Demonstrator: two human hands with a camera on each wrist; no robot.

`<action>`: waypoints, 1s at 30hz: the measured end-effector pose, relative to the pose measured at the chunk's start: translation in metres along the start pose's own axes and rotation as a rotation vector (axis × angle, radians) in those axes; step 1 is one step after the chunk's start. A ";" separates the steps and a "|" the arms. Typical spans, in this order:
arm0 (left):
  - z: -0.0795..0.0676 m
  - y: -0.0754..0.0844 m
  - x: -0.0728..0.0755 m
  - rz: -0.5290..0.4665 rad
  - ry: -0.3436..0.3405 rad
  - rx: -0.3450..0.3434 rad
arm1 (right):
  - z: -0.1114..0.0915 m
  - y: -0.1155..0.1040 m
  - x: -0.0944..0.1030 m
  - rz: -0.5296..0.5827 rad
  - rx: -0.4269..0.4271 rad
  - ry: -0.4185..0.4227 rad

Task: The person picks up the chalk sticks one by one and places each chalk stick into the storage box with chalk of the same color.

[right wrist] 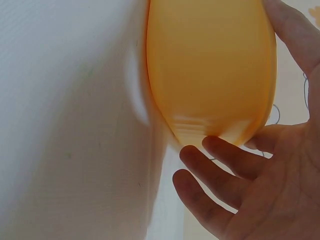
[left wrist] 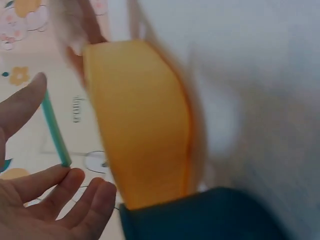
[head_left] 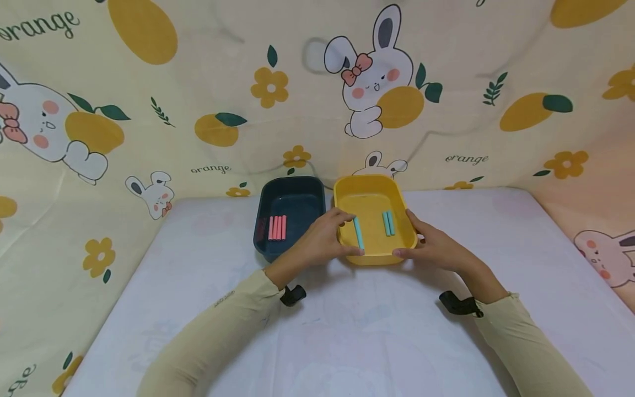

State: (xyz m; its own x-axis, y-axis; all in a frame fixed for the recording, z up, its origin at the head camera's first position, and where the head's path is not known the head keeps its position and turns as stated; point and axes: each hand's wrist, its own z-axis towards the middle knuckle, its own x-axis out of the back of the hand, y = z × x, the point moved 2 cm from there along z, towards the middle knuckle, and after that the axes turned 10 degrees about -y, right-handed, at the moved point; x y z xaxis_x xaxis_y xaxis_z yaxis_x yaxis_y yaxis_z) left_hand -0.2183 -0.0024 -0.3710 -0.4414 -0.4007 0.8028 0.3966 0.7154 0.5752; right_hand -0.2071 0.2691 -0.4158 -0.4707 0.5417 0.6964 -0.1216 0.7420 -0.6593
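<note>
My left hand [head_left: 324,238] is over the left side of a yellow tray [head_left: 374,258]. Its thumb and a fingertip pinch a teal chalk stick [head_left: 359,233] by its two ends; the left wrist view shows this chalk stick [left wrist: 56,131] above the tray rim. My right hand [head_left: 439,246] grips the tray's right front corner, with the thumb at the front rim and other fingers along the right side. In the right wrist view, fingertips [right wrist: 190,152] touch the yellow wall. Two more teal chalk sticks [head_left: 388,223] lie side by side inside the yellow tray.
A dark blue tray [head_left: 292,186] stands just left of the yellow one, with several pink chalk sticks [head_left: 277,227] lying in a row inside. Both trays sit at the back of a white-covered table [head_left: 347,331], against a printed cloth backdrop [head_left: 307,121].
</note>
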 end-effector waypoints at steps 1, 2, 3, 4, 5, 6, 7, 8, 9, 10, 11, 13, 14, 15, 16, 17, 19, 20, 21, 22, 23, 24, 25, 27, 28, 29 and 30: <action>0.002 -0.001 0.000 0.004 0.002 0.004 | 0.000 0.000 0.000 0.000 -0.002 -0.001; 0.004 -0.003 0.000 0.006 0.003 0.006 | 0.000 0.000 0.000 0.002 -0.003 -0.002; 0.006 -0.005 0.001 0.010 0.002 0.010 | 0.000 0.000 0.000 0.004 -0.004 -0.002; 0.008 -0.006 0.001 0.009 0.002 0.012 | 0.000 0.000 0.000 0.005 -0.004 -0.003; 0.010 -0.007 0.002 0.012 0.003 0.013 | 0.000 -0.001 0.000 0.007 -0.005 -0.004; 0.013 -0.009 0.002 0.010 0.002 0.016 | 0.000 -0.001 0.000 0.008 -0.005 -0.005; 0.015 -0.010 0.002 0.013 0.001 0.019 | 0.000 -0.001 0.000 0.009 -0.005 -0.006; 0.017 -0.011 0.003 0.011 0.001 0.022 | 0.000 -0.002 0.000 0.010 -0.005 -0.007; 0.019 -0.011 0.003 0.013 0.002 0.024 | 0.000 -0.002 0.000 0.009 -0.006 -0.008; 0.020 -0.012 0.003 0.015 0.002 0.024 | 0.000 -0.002 0.000 0.010 -0.006 -0.009; 0.022 -0.012 0.003 0.018 0.002 0.022 | 0.000 -0.002 0.000 0.011 -0.008 -0.010; 0.025 -0.013 0.003 0.029 -0.003 0.019 | 0.000 -0.002 0.000 0.015 -0.013 -0.012; 0.027 -0.013 0.003 0.031 -0.004 0.015 | 0.000 -0.002 0.000 0.015 -0.016 -0.013; 0.028 -0.013 0.003 0.037 -0.007 0.011 | 0.000 -0.002 0.000 0.016 -0.019 -0.015; 0.029 -0.013 0.003 0.040 -0.010 0.010 | 0.001 -0.001 0.000 0.016 -0.019 -0.015; 0.030 -0.013 0.003 0.044 -0.012 0.004 | 0.001 -0.001 0.000 0.016 -0.022 -0.015; 0.033 -0.014 0.003 0.048 -0.018 -0.001 | 0.001 -0.001 0.000 0.015 -0.026 -0.017; 0.034 -0.014 0.004 0.050 -0.020 -0.004 | 0.000 -0.001 0.000 0.014 -0.025 -0.016; 0.035 -0.015 0.004 0.055 -0.023 -0.005 | 0.000 -0.001 0.000 0.015 -0.024 -0.016; 0.036 -0.015 0.004 0.057 -0.026 -0.006 | 0.000 -0.001 0.000 0.014 -0.023 -0.015; 0.038 -0.016 0.005 0.060 -0.031 -0.008 | 0.000 -0.001 0.000 0.014 -0.022 -0.015; 0.040 -0.017 0.005 0.062 -0.035 -0.006 | 0.000 -0.001 0.000 0.015 -0.020 -0.014; 0.041 -0.018 0.006 0.069 -0.039 -0.004 | 0.000 -0.001 0.000 0.015 -0.018 -0.013; 0.045 -0.021 0.007 0.084 -0.045 -0.001 | 0.000 -0.001 0.000 0.017 -0.012 -0.011; 0.047 -0.022 0.007 0.093 -0.045 -0.001 | 0.000 -0.001 0.000 0.020 -0.009 -0.010; 0.049 -0.024 0.007 0.111 -0.046 -0.003 | 0.000 -0.001 0.000 0.021 -0.007 -0.010; 0.050 -0.026 0.008 0.120 -0.045 -0.008 | 0.000 -0.001 0.000 0.023 -0.007 -0.010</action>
State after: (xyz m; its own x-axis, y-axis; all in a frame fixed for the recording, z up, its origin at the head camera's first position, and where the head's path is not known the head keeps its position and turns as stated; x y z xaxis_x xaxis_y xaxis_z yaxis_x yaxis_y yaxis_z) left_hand -0.2721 0.0049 -0.3874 -0.4257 -0.2865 0.8583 0.4549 0.7523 0.4766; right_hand -0.2068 0.2680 -0.4149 -0.4817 0.5545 0.6786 -0.1050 0.7323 -0.6728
